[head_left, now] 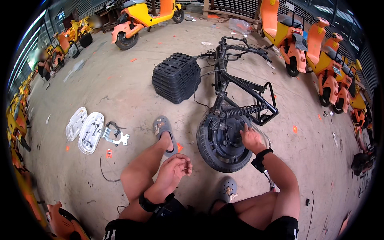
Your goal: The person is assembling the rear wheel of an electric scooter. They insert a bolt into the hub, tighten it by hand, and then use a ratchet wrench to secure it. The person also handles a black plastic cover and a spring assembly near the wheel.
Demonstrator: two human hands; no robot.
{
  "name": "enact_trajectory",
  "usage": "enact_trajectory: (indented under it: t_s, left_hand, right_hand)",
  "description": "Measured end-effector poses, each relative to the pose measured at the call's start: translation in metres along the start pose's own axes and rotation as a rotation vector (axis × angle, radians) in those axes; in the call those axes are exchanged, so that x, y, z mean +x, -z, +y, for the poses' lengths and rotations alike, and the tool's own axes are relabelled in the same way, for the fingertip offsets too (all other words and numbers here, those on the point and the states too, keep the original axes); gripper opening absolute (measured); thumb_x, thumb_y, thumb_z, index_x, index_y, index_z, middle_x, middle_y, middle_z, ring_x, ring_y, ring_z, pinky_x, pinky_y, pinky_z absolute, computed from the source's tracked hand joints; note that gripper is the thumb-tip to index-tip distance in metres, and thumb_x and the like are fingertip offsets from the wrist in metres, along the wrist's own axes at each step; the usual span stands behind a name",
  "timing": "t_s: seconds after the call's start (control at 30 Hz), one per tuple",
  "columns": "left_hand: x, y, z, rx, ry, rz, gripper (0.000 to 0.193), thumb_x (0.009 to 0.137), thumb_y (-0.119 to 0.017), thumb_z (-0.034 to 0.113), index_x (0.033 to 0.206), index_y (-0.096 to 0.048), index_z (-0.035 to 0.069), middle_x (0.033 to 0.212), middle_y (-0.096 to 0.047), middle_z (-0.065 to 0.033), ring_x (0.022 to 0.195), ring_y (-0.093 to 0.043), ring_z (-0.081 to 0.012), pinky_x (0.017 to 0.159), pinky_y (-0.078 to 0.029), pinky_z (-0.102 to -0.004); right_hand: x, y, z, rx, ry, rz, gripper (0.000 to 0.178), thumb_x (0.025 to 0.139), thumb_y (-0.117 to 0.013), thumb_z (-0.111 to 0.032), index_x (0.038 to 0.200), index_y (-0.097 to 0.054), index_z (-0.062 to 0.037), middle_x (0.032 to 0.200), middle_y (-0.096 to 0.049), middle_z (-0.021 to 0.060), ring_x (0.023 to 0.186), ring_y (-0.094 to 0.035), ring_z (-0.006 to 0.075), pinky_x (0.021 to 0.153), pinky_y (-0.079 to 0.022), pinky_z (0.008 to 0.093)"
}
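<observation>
A black scooter frame [224,78] lies on its side on the concrete. Its rear wheel [207,150], with a thick tyre and a dark hub, is at the near end. A coil-spring shock absorber [244,111] runs above the hub. My right hand [252,139] is over the right side of the hub, with fingers partly stretched and apart; no held object shows. My left hand [174,173] hangs left of the wheel, above my knee. Its fingers are curled with the tips together, and whatever may be between them is hidden.
A black plastic crate [176,78] stands left of the frame. White open case halves [91,133] with small parts and a metal bracket [116,137] lie at left. Yellow-orange scooters [148,18] stand around. A cable [105,172] and orange scraps [295,129] litter the floor.
</observation>
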State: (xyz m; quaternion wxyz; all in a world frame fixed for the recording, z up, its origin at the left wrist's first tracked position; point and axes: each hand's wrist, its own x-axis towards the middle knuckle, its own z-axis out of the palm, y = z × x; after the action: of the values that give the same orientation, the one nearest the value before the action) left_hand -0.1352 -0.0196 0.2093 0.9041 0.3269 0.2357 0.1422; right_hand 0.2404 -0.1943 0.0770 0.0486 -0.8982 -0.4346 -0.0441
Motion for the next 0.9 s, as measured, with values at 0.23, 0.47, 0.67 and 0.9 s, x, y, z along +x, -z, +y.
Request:
enact_trajectory:
  t_s: [0.23, 0.47, 0.67, 0.9]
  left_hand:
    - [0.006, -0.015, 0.0, 0.005, 0.007, -0.006, 0.012, 0.096, -0.049, 0.007, 0.1, -0.059, 0.001, 0.092, -0.063, -0.0133, 0.084, -0.061, -0.0248, 0.075, -0.048, -0.0368]
    - [0.002, 0.0, 0.003, -0.017, -0.026, 0.021, 0.012, 0.096, -0.052, 0.008, 0.101, -0.061, 0.001, 0.09, -0.064, -0.0118, 0.082, -0.061, -0.0222, 0.074, -0.049, -0.0355]
    - [0.01, -0.005, -0.009, 0.033, 0.042, -0.048, 0.012, 0.098, -0.052, 0.012, 0.103, -0.062, 0.006, 0.089, -0.065, -0.0059, 0.079, -0.062, -0.0158, 0.071, -0.048, -0.0287]
    - [0.006, -0.001, -0.011, 0.048, 0.018, -0.038, 0.014, 0.101, -0.049, 0.016, 0.102, -0.06, 0.007, 0.09, -0.063, -0.0048, 0.076, -0.059, -0.0134, 0.067, -0.045, -0.0274]
  right_hand:
    - [-0.008, 0.028, -0.003, 0.114, -0.027, -0.076, 0.045, 0.095, -0.061, -0.031, 0.134, -0.058, -0.0092, 0.108, -0.068, 0.0205, 0.09, -0.069, 0.0408, 0.078, -0.056, 0.0485]
    - [-0.004, 0.029, -0.022, 0.165, 0.048, -0.012, 0.045, 0.1, -0.056, -0.035, 0.137, -0.055, -0.0105, 0.109, -0.066, 0.0194, 0.091, -0.067, 0.0409, 0.077, -0.056, 0.0493]
    - [-0.011, 0.006, 0.014, 0.182, 0.084, 0.056, 0.031, 0.095, -0.06, -0.018, 0.123, -0.062, -0.0053, 0.106, -0.066, 0.0252, 0.092, -0.065, 0.0457, 0.079, -0.053, 0.0523]
    - [-0.008, 0.004, 0.004, 0.167, 0.141, 0.025, 0.034, 0.095, -0.057, -0.013, 0.127, -0.062, -0.0026, 0.11, -0.062, 0.0246, 0.097, -0.063, 0.044, 0.082, -0.052, 0.0495]
